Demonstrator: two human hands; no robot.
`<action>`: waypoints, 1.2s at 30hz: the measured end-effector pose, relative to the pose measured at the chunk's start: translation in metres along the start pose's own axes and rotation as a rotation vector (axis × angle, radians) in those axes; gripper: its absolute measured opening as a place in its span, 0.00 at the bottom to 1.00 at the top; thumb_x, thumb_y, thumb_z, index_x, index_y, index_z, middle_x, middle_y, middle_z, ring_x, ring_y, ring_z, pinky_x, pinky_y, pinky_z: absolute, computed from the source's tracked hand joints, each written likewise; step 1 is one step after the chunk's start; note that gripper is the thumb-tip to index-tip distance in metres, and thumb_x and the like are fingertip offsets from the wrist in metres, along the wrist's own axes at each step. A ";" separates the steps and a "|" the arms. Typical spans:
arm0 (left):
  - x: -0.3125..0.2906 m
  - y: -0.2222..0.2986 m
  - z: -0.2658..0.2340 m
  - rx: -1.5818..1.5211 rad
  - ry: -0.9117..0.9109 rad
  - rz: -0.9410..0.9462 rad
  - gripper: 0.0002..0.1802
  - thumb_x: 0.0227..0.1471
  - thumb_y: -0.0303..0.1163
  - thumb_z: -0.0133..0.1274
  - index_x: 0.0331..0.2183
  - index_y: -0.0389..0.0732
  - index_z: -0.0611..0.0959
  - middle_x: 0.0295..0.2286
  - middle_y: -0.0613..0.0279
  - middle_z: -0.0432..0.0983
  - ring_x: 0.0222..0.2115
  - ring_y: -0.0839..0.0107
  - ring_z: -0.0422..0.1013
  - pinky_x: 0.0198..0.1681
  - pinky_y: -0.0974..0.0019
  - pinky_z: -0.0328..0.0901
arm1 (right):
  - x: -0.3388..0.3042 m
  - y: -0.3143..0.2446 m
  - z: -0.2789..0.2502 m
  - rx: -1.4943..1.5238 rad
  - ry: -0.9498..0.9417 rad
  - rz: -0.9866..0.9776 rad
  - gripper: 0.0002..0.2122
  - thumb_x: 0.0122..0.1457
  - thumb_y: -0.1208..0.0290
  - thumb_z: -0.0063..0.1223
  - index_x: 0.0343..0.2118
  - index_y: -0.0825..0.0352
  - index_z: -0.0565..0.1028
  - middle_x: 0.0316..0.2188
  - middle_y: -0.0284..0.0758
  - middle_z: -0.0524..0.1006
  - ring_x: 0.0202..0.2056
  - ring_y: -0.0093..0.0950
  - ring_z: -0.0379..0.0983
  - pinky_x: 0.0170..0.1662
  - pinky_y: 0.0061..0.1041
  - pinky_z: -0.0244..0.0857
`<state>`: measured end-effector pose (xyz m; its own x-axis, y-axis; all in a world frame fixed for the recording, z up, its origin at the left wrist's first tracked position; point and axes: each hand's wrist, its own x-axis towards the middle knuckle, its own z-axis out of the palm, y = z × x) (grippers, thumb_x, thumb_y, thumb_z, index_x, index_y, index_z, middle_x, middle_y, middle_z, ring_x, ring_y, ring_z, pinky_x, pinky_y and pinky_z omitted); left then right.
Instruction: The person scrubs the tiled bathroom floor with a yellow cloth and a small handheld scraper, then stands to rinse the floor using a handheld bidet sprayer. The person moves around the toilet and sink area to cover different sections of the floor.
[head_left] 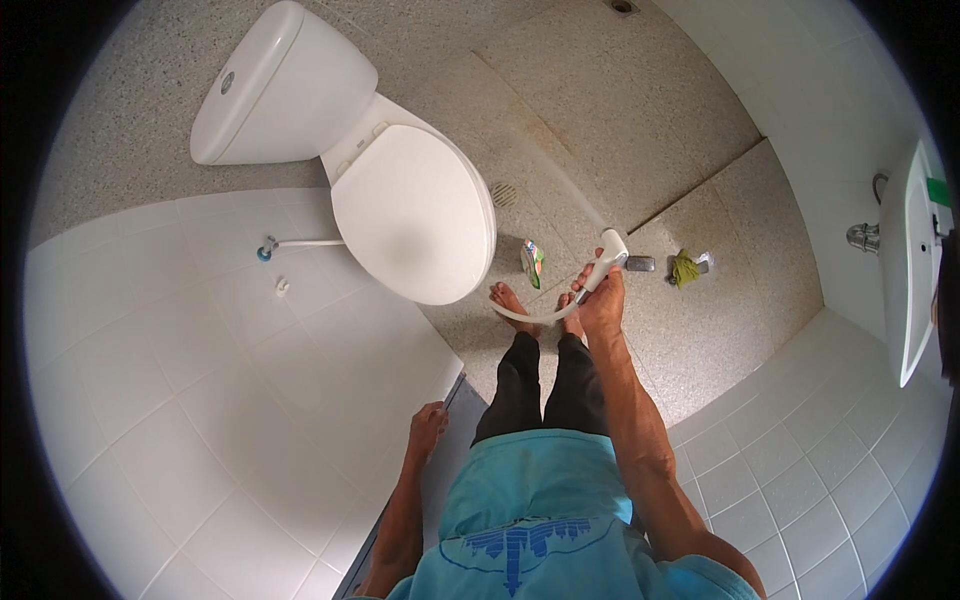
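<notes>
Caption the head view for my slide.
Right hand holding a white sprayer, water jetting over speckled floor beside a toilet.

Person wears a turq. T-shirt (540,458), loose fit, short slvs, hem hanging over the waist. Front has a darker blue print (515,545): a row of uneven upright blocks, kinda skyline-like, w/ a thick vert. stem down the middle ending in a pointed tip, plus a thin curved line around it. R sleeve (708,577) is same turq., stops abv the elbow; L sleeve (400,590) only partly in view. Trousers (515,390) are plain blk, slim cut, hems abt ankle height. L hand (428,430), R hand (605,305) & both forearms bare; feet (510,300) bare too, toes showing
</notes>
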<state>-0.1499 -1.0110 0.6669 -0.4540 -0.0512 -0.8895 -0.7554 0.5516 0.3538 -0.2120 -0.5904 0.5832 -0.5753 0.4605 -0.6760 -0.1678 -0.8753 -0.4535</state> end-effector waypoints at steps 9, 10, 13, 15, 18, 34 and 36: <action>-0.001 0.000 0.001 -0.020 0.009 -0.008 0.23 0.55 0.37 0.51 0.50 0.36 0.76 0.35 0.57 0.78 0.35 0.69 0.74 0.37 0.65 0.69 | -0.013 -0.008 -0.006 0.126 0.118 0.025 0.21 0.65 0.51 0.36 0.52 0.59 0.68 0.25 0.30 0.68 0.26 0.25 0.64 0.31 0.28 0.62; -0.002 -0.002 0.002 -0.032 0.009 -0.020 0.23 0.55 0.37 0.51 0.50 0.36 0.76 0.35 0.58 0.78 0.34 0.69 0.74 0.37 0.65 0.68 | -0.014 -0.008 -0.006 0.123 0.108 0.036 0.20 0.65 0.51 0.36 0.52 0.58 0.68 0.25 0.30 0.68 0.25 0.25 0.64 0.30 0.29 0.63; -0.003 -0.002 0.005 -0.006 0.000 -0.017 0.23 0.55 0.37 0.52 0.50 0.35 0.76 0.35 0.59 0.78 0.34 0.70 0.74 0.37 0.65 0.68 | -0.015 -0.012 -0.009 0.140 0.133 0.047 0.20 0.65 0.51 0.35 0.51 0.58 0.68 0.25 0.30 0.68 0.23 0.25 0.63 0.28 0.31 0.63; -0.004 -0.006 0.007 -0.033 0.000 -0.019 0.23 0.55 0.37 0.52 0.49 0.35 0.76 0.35 0.59 0.78 0.34 0.71 0.74 0.37 0.65 0.68 | -0.025 -0.019 0.005 0.184 0.212 0.044 0.20 0.66 0.51 0.35 0.51 0.58 0.68 0.25 0.30 0.68 0.22 0.26 0.63 0.27 0.32 0.63; -0.005 -0.006 0.009 -0.035 -0.005 -0.008 0.23 0.55 0.37 0.52 0.49 0.35 0.76 0.35 0.59 0.78 0.34 0.71 0.74 0.37 0.65 0.68 | -0.023 -0.016 -0.009 0.166 0.198 0.060 0.19 0.66 0.51 0.34 0.51 0.58 0.67 0.24 0.31 0.68 0.22 0.28 0.64 0.27 0.33 0.63; 0.000 -0.010 0.002 0.025 -0.023 -0.013 0.23 0.58 0.37 0.49 0.52 0.34 0.73 0.38 0.56 0.78 0.37 0.69 0.74 0.40 0.63 0.69 | -0.033 0.005 -0.032 0.165 0.257 0.105 0.20 0.69 0.54 0.31 0.51 0.65 0.64 0.22 0.36 0.68 0.25 0.33 0.65 0.30 0.33 0.64; -0.002 -0.008 0.004 0.017 -0.027 -0.011 0.23 0.58 0.36 0.48 0.52 0.34 0.73 0.38 0.55 0.78 0.37 0.69 0.74 0.40 0.63 0.69 | -0.034 0.005 -0.036 0.149 0.134 0.103 0.19 0.69 0.54 0.31 0.51 0.66 0.63 0.23 0.36 0.68 0.26 0.32 0.66 0.31 0.32 0.64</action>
<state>-0.1415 -1.0121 0.6647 -0.4332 -0.0350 -0.9006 -0.7517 0.5654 0.3396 -0.1650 -0.6054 0.5829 -0.4857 0.3745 -0.7899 -0.2355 -0.9262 -0.2943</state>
